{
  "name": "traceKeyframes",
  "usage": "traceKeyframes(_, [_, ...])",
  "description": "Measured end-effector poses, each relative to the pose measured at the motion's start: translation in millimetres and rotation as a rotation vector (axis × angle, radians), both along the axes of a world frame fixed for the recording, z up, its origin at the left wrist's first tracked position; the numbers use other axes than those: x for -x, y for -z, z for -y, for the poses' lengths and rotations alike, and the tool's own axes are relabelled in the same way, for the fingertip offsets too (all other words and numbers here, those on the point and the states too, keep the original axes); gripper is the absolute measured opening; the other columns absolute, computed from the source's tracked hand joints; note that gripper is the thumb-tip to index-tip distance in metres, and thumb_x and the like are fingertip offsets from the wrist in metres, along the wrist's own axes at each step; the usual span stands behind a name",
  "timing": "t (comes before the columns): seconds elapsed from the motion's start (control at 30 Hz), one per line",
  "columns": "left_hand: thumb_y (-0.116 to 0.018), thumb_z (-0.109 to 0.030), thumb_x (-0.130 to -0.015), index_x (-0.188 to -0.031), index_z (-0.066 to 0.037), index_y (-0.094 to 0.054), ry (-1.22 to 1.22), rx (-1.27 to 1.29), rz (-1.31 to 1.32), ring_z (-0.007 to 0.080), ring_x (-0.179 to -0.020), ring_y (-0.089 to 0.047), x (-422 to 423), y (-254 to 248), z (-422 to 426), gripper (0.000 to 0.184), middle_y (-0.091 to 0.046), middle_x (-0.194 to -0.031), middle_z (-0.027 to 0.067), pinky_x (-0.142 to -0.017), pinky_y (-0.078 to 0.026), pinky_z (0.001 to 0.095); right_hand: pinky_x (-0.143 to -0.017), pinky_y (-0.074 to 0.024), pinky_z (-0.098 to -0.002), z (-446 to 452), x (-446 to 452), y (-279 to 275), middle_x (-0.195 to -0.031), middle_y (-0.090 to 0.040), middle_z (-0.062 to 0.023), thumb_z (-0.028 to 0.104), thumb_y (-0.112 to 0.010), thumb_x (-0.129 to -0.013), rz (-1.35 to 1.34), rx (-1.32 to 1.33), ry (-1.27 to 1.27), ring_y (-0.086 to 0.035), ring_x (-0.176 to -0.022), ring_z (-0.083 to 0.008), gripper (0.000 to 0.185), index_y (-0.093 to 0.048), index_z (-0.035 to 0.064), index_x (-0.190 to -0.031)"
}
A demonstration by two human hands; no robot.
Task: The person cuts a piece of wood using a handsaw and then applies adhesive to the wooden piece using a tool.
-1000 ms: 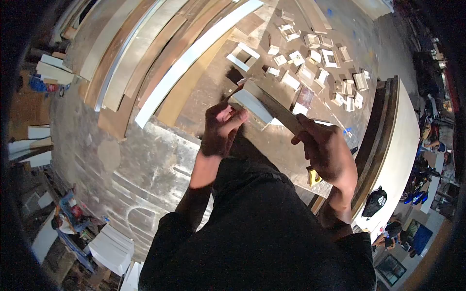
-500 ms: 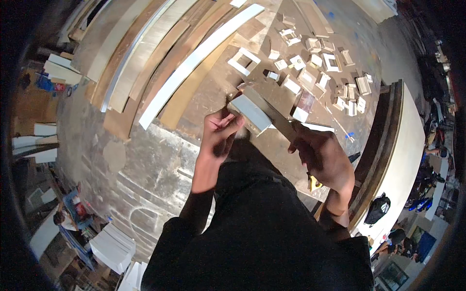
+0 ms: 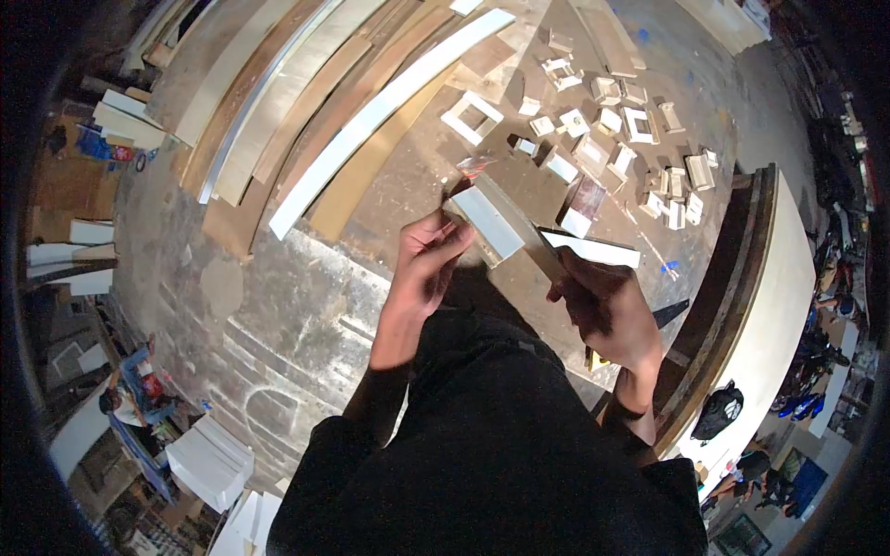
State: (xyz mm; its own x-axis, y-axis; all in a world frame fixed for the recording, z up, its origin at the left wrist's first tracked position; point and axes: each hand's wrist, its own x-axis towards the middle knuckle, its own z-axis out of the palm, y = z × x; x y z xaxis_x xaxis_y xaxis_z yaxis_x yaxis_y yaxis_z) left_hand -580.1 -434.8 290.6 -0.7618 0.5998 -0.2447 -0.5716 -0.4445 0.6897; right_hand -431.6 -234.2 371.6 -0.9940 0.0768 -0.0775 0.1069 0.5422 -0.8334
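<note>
My left hand (image 3: 429, 258) pinches the near left end of a small wooden piece (image 3: 488, 223) with a pale, flat face. Against that piece lies a longer wooden strip (image 3: 519, 221), slanting down to the right. Its lower end is in my right hand (image 3: 607, 306), whose fingers are wrapped round it and partly in shadow. A white-faced board (image 3: 593, 250) shows just beyond my right hand. Below that hand a yellow tool (image 3: 596, 360) is partly hidden.
Long boards (image 3: 389, 107) lie at the upper left. Several small wooden blocks and frames (image 3: 638, 125) are scattered at the upper right. A pale-topped bench (image 3: 774, 278) stands right, with a black bag (image 3: 718, 412) on it. A person (image 3: 125, 400) is at the lower left.
Both hands still hold the pieces. The right hand has shifted slightly down and left, and more of the white-faced board beyond it shows. The whole view has shifted a little.
</note>
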Motion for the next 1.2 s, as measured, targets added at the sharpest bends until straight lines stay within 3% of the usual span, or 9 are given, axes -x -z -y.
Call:
traceKeyframes(0.13, [-0.064, 0.009, -0.089, -0.122, 0.006, -0.064, -0.044, -0.06, 0.081, 0.0136, -0.11, -0.063, -2.6, 4.4, -5.0, 0.033, -0.07, -0.116, 0.0101, -0.094, -0.049, 0.0266, -0.072, -0.0555, -0.0392, 2.3, -2.4, 1.7, -0.089, -0.073, -0.0177, -0.006, -0.064, -0.081, -0.016, 0.063, 0.036, -0.072, -0.077, -0.0339, 0.058, -0.056, -0.0023, -0.139])
traceKeyframes(0.33, [-0.07, 0.01, -0.084, -0.135, 0.008, -0.058, -0.028, -0.13, 0.048, 0.0169, -0.108, -0.066, -7.4, 9.7, 1.2, 0.052, -0.07, -0.119, 0.0126, -0.096, -0.051, 0.0295, -0.064, -0.0562, -0.0309, 1.4, -15.8, 31.1, -0.093, -0.076, -0.017, -0.011, -0.062, -0.087, 0.033, 0.171, 0.081, -0.072, -0.07, -0.0209, 0.059, -0.054, 0.0014, -0.144])
traceKeyframes(0.43, [-0.073, 0.009, -0.082, -0.14, 0.008, -0.055, -0.03, -0.198, -0.147, 0.0192, -0.109, -0.067, -9.7, 1.8, 0.7, 0.06, -0.069, -0.122, 0.0155, -0.095, -0.053, 0.0336, -0.064, -0.0565, -0.0273, 5.1, -17.2, 43.4, -0.096, -0.077, -0.016, -0.009, -0.061, -0.093, -0.056, 0.214, 0.103, -0.071, -0.07, -0.0156, 0.049, -0.057, 0.002, -0.141])
traceKeyframes(0.5, [-0.076, 0.01, -0.08, -0.14, 0.009, -0.053, -0.018, -0.075, -0.307, 0.0205, -0.112, -0.065, -9.8, -8.4, 1.5, 0.064, -0.068, -0.125, 0.0186, -0.094, -0.055, 0.0349, -0.065, -0.0575, -0.0276, 8.0, -17.4, 44.9, -0.096, -0.077, -0.0156, -0.004, -0.061, -0.097, -0.055, 0.252, 0.152, -0.071, -0.07, -0.0161, 0.042, -0.059, 0.0022, -0.139])
traceKeyframes(0.8, [-0.076, 0.012, -0.08, -0.132, 0.017, -0.055, -0.043, -0.034, -0.503, 0.0234, -0.115, -0.065, -12.9, -19.1, 6.2, 0.056, -0.063, -0.129, 0.0217, -0.094, -0.057, 0.0349, -0.061, -0.055, -0.0293, 12.8, -18.2, 37.2, -0.093, -0.077, -0.0117, 0.009, -0.064, -0.099, -0.007, 0.305, 0.223, -0.064, -0.063, -0.0124, 0.027, -0.068, -0.0006, -0.124])
traceKeyframes(0.87, [-0.081, 0.004, -0.078, -0.134, 0.007, -0.055, -0.056, -0.029, -0.445, 0.0272, -0.125, -0.06, -17.8, -13.3, 7.9, 0.062, -0.059, -0.138, 0.0247, -0.102, -0.052, 0.0388, -0.061, -0.055, -0.0293, 13.1, -20.5, 38.5, -0.093, -0.077, -0.0118, 0.008, -0.064, -0.099, -0.006, 0.293, 0.225, -0.064, -0.063, -0.0123, 0.027, -0.068, -0.0004, -0.125])
traceKeyframes(1.0, [-0.08, 0.007, -0.077, -0.134, 0.004, -0.053, -0.073, -0.089, -0.534, 0.03, -0.131, -0.056, -22.5, -3.1, 3.4, 0.063, -0.054, -0.143, 0.0264, -0.104, -0.051, 0.0401, -0.06, -0.055, -0.0297, 14.4, -22.4, 36.0, -0.092, -0.077, -0.0117, 0.008, -0.064, -0.099, -0.042, 0.291, 0.238, -0.064, -0.063, -0.0122, 0.028, -0.068, 0.0005, -0.126])
traceKeyframes(1.1, [-0.077, 0.01, -0.081, -0.135, 0.014, -0.054, -0.371, -0.246, -0.547, 0.0259, -0.116, -0.065, -23.8, -5.4, -4.1, 0.059, -0.063, -0.13, 0.0222, -0.095, -0.059, 0.0378, -0.059, -0.0546, -0.03, 14.2, -24.1, 33.3, -0.091, -0.077, -0.0121, 0.007, -0.064, -0.099, -0.067, 0.283, 0.218, -0.063, -0.062, -0.0126, 0.03, -0.067, -0.0005, -0.128])
traceKeyframes(1.2, [-0.079, 0.007, -0.081, -0.138, 0.011, -0.053, 0.082, 0.173, -0.402, 0.0262, -0.118, -0.064, -6.5, -17.6, 12.6, 0.063, -0.062, -0.133, 0.0229, -0.095, -0.059, 0.0389, -0.057, -0.0536, -0.0293, 10.7, -24.1, 27.5, -0.091, -0.077, -0.0124, 0.005, -0.064, -0.099, -0.021, 0.261, 0.194, -0.062, -0.06, -0.0125, 0.031, -0.066, -0.0033, -0.128])
